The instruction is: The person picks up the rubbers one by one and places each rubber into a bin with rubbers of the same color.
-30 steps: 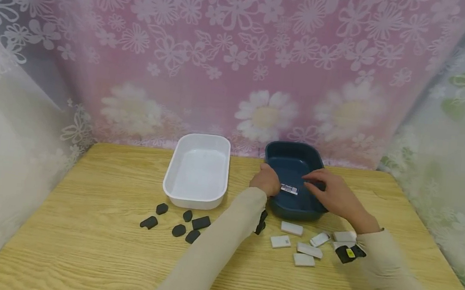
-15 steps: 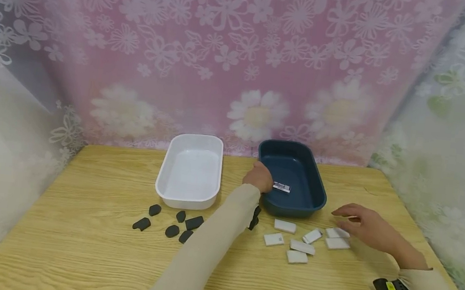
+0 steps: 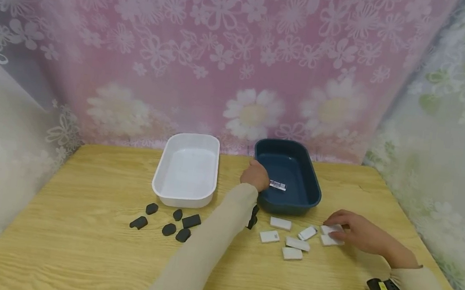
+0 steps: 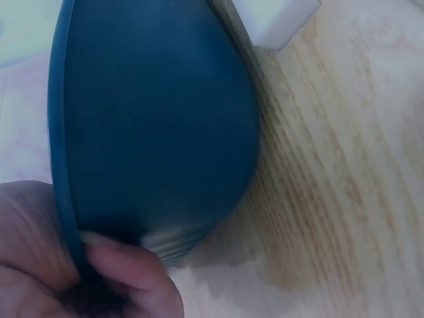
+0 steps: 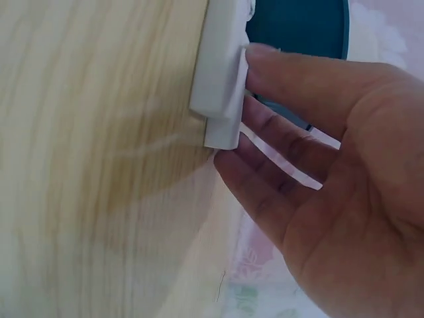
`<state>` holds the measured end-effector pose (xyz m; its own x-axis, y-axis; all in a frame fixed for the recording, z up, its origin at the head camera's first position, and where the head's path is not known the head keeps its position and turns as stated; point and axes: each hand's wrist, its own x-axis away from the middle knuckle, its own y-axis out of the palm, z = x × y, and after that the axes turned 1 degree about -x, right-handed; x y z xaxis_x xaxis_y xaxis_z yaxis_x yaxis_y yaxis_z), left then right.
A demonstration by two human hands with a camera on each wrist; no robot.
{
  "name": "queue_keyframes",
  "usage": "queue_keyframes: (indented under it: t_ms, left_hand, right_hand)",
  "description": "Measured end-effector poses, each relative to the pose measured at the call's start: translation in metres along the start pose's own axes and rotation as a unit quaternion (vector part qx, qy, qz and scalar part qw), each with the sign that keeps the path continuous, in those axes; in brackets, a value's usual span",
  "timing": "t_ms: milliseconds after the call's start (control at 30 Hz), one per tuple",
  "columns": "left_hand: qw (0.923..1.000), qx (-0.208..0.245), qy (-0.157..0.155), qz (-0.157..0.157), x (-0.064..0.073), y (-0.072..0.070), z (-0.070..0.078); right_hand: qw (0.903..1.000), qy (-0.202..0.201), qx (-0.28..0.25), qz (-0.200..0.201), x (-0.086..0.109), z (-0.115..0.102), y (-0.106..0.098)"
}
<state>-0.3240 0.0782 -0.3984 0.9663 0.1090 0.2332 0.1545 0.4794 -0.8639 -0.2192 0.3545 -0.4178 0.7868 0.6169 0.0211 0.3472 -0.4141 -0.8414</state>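
Observation:
My left hand (image 3: 255,176) grips the left rim of a dark blue plastic basin (image 3: 316,191), thumb and fingers on either side of the edge in the left wrist view. On the right, my right hand (image 3: 361,232) is over two small white rectangular blocks lying side by side. Its thumb (image 5: 262,59) touches the face of the blocks, while the other fingertips reach around the end of the farther white block (image 5: 222,132). Both blocks are on the table. A printed label (image 3: 278,185) shows on the basin floor, partly covered by the left hand.
Several more white blocks (image 3: 281,223) lie in front of the basin. A white basin (image 3: 181,202) stands to its left, with several small black pieces (image 3: 169,229) before it. The wooden table (image 3: 56,240) meets floral curtains at the back and sides.
My right hand has left the blue basin's interior and come down to the two white blocks at the right. The left hand keeps its grip on the rim. The view has shifted slightly.

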Motion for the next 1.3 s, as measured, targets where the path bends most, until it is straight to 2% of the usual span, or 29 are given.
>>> queue_keyframes:
  t_ms: [167, 433, 667, 833, 967, 1067, 1300]
  left_hand:
    - [0.9993, 0.038, 0.001, 0.005, -0.002, 0.010, -0.003]
    - [0.9989, 0.045, 0.001, 0.012, -0.002, 0.011, 0.000]
    - [0.9992, 0.039, -0.002, 0.007, 0.000, 0.013, -0.002]
    - [0.9992, 0.038, 0.002, 0.009, 0.000, 0.011, -0.001]
    - [0.9990, 0.041, -0.001, 0.017, -0.002, 0.007, 0.001]
    - [0.9992, 0.036, -0.009, 0.018, -0.002, 0.006, 0.000]
    - [0.9993, 0.033, -0.008, 0.015, -0.002, 0.005, 0.000]
  right_hand:
    - [1.0000, 0.005, 0.000, -0.008, 0.004, 0.003, 0.000]
    - [0.9996, 0.012, 0.019, -0.017, 0.002, 0.008, -0.006]
    - [0.9981, 0.054, -0.025, -0.014, 0.006, 0.011, -0.003]
    - [0.9973, 0.071, -0.014, 0.009, 0.009, 0.012, 0.002]
    - [0.9973, 0.066, 0.009, 0.033, 0.004, 0.008, 0.004]
    - [0.9973, 0.062, 0.012, 0.038, 0.000, 0.005, 0.007]
    - [0.9951, 0.086, 0.016, 0.046, -0.002, 0.000, 0.009]
